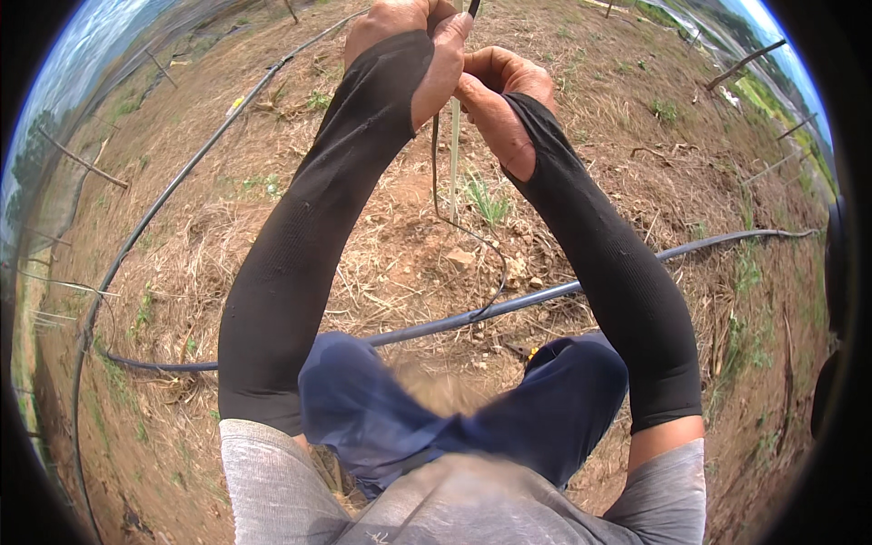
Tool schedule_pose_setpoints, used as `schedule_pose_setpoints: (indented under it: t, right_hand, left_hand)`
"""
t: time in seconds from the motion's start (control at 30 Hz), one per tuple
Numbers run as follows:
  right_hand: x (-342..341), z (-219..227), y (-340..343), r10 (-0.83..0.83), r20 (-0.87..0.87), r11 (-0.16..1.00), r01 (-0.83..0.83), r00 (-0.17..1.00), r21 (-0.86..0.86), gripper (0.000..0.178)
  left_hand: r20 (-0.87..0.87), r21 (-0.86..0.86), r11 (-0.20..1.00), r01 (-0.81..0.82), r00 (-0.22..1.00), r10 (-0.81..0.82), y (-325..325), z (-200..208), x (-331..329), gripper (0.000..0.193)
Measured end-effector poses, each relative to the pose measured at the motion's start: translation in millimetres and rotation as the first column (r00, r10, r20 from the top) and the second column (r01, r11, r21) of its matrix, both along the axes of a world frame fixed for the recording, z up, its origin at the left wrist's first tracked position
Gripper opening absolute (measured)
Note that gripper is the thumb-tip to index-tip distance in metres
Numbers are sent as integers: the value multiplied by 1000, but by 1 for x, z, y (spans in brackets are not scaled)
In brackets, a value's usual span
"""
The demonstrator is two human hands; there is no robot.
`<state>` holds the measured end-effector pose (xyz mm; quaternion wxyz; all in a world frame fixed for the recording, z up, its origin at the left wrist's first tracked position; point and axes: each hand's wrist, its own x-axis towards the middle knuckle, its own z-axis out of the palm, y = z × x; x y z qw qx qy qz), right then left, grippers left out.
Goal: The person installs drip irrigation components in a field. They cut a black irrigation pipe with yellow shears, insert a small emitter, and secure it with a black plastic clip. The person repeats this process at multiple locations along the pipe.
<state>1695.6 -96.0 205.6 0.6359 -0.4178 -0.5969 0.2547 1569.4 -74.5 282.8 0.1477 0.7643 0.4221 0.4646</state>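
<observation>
At the top middle, my left hand (pixel 441 65) and my right hand (pixel 495 102) meet, both closed with fingertips close together. A thin black tube (pixel 435 168) runs up to my left hand, which grips it; a short dark piece (pixel 473 7) sticks out above those fingers. My right thumb and fingers pinch beside it, on something my fingers hide. A pale, narrow upright stake (pixel 455 159) shows just below the hands. From there the tube drops, curves over the soil and reaches a thicker dark pipe (pixel 536 297).
The thick pipe crosses the ground before my knees. Another black hose (pixel 173 193) curves along the left. Dry grass and bare soil (pixel 391 263) surround me, with a green tuft (pixel 489 202) near the stake. Wooden posts stand left and right, one post (pixel 747 64) leaning at upper right.
</observation>
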Motion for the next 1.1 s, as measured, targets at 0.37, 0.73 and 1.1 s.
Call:
schedule_pose_setpoints:
  t: [0.37,0.73,1.1]
  right_hand:
    - [21,25,-11,-228,135,964,205,964,169,13]
    - [4,52,-12,-454,355,847,271,817,458,13]
    - [5,44,6,-578,385,747,278,719,604,11]
  left_hand:
    - [285,14,953,304,912,-295,23,-55,-29,16]
    - [29,543,827,147,981,-194,27,-78,-16,34]
    - [92,625,774,100,975,-200,24,-74,-16,33]
